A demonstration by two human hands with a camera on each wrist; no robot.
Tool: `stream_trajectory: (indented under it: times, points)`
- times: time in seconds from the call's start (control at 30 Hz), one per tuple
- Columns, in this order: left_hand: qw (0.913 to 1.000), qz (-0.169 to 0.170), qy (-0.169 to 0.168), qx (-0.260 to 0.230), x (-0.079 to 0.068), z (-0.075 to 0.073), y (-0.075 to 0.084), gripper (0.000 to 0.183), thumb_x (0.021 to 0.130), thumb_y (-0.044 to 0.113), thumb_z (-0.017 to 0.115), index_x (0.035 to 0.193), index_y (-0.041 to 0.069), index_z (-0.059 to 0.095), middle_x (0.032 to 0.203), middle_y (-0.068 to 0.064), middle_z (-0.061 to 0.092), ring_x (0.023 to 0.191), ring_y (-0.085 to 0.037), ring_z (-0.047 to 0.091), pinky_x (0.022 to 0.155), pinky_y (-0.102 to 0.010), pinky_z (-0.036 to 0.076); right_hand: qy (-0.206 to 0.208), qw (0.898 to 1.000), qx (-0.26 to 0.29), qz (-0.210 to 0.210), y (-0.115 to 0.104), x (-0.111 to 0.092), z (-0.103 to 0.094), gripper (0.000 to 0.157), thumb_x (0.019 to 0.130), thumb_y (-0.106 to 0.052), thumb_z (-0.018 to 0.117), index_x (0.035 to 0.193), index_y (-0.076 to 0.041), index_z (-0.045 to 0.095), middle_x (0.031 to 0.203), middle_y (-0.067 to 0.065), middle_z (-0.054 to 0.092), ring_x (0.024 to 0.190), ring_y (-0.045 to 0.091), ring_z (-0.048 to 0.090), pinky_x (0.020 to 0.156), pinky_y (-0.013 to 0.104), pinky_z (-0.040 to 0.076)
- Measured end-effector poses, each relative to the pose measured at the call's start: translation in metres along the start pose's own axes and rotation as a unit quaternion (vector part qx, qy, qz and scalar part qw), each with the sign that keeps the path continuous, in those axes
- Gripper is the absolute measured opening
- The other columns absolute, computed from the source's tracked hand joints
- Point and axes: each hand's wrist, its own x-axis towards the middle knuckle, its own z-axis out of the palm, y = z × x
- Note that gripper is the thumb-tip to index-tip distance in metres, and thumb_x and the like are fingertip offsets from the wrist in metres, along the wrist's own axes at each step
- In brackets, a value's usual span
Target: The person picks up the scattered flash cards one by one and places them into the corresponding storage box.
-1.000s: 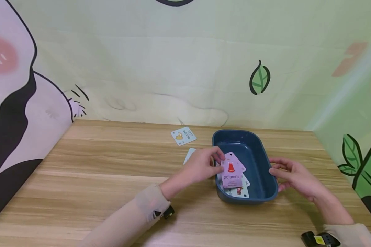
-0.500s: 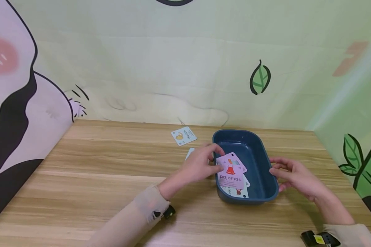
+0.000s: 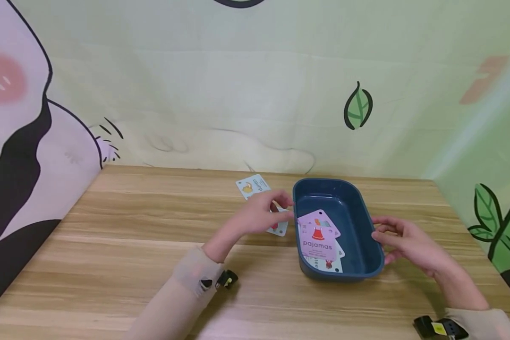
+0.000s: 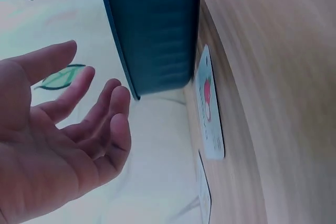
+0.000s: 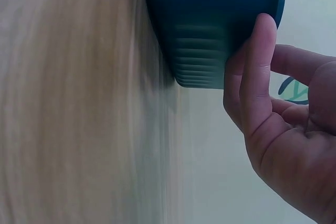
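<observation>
My left hand [image 3: 255,216] hovers just left of the blue bin [image 3: 339,276], fingers loosely bent and holding nothing. Below it on the table lies a light blue card [image 3: 282,228] with a red fruit picture, partly hidden by the hand in the head view; the left wrist view shows this fruit card [image 4: 210,111] lying flat and apart from the fingers. Behind it is the durian card [image 3: 250,184]. Inside the bin, a purple pajamas card [image 3: 317,245] tops several overlapping cards. My right hand [image 3: 412,245] rests its fingertips against the bin's outer right wall.
The wooden table [image 3: 131,245] runs back to a printed cloth backdrop [image 3: 174,94]. The bin stands right of centre, its walls raised around the cards. A dark wrist device [image 3: 226,279] sits at the left cuff, another wrist device [image 3: 439,328] at the right.
The left hand let go of the pajamas card, which now lies in the bin, then moved left out of the bin to above the fruit card. The right hand stays at the bin.
</observation>
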Motion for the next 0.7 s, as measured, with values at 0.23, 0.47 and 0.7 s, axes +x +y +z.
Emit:
stream_trajectory:
  times: [0.23, 0.47, 0.7]
  points:
    - [0.9963, -0.051, -0.032, 0.062, 0.003, -0.011, -0.005, 0.032, 0.1, 0.02, 0.068, 0.125, 0.0, 0.066, 0.112, -0.01, 0.067, 0.096, -0.023, 0.062, 0.082, -0.032, 0.052, -0.002, 1.0, -0.003, -0.001, -0.002, 0.001, -0.001, 0.055, 0.105, -0.011, 0.059, 0.146, 0.018, 0.035, 0.114, 0.024, 0.053, 0.088, 0.021, 0.062, 0.061, 0.041, 0.06]
    - [0.9875, -0.083, -0.069, 0.114, 0.009, -0.023, -0.013, 0.039, 0.095, 0.01, 0.072, 0.132, 0.0, 0.063, 0.123, -0.019, 0.067, 0.111, -0.03, 0.063, 0.093, -0.04, 0.051, -0.005, 1.0, -0.009, 0.001, -0.004, 0.001, -0.001, 0.056, 0.105, -0.011, 0.059, 0.146, 0.018, 0.035, 0.115, 0.027, 0.053, 0.09, 0.021, 0.064, 0.062, 0.041, 0.06]
    - [0.9806, -0.134, -0.061, 0.129, 0.014, -0.029, -0.02, 0.047, 0.091, 0.01, 0.077, 0.135, 0.004, 0.062, 0.129, -0.019, 0.063, 0.117, -0.031, 0.059, 0.098, -0.044, 0.048, -0.006, 1.0, -0.011, 0.005, -0.004, 0.0, -0.002, 0.057, 0.105, -0.012, 0.06, 0.146, 0.018, 0.034, 0.117, 0.027, 0.052, 0.092, 0.021, 0.064, 0.063, 0.041, 0.06]
